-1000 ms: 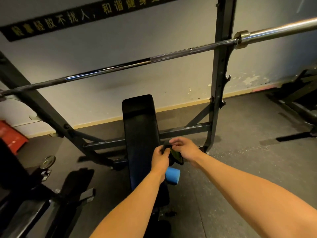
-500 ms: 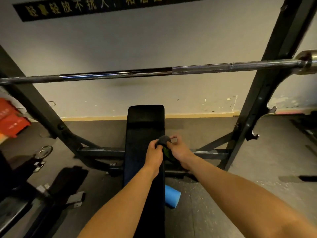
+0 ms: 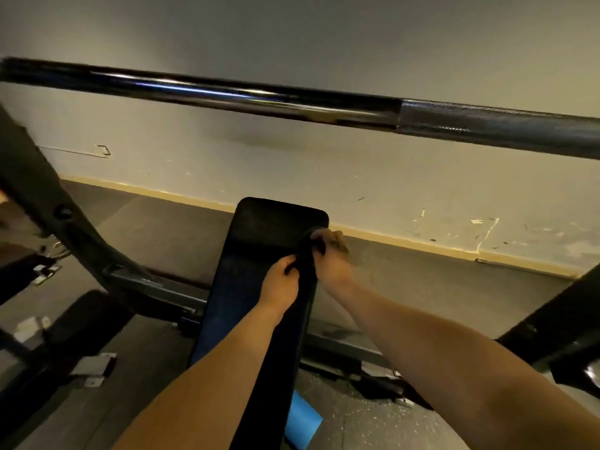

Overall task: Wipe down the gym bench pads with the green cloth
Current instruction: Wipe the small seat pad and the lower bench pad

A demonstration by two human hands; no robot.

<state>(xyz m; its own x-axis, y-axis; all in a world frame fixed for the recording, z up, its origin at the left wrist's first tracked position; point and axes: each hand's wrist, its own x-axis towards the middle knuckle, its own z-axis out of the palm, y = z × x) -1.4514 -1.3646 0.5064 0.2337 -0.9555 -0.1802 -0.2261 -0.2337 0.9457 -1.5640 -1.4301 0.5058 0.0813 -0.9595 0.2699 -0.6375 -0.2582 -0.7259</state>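
1. Head view: the left hand (image 3: 281,282) and right hand (image 3: 331,263) both curl their fingers round the cloth (image 3: 306,264), which looks dark here. It is bunched above the bench pad (image 3: 256,251) towards its far end, likely being gathered for wiping.
2. The barbell (image 3: 292,103) crosses overhead and may hinder leaning in. A blue roller (image 3: 303,423) lies on the floor beside the bench.

A dark barbell (image 3: 292,102) spans the view from nine to three o'clock. A black rack upright (image 3: 48,203) slants at nine o'clock. A blue foam roller (image 3: 303,423) lies on the grey floor (image 3: 156,228) at six o'clock.
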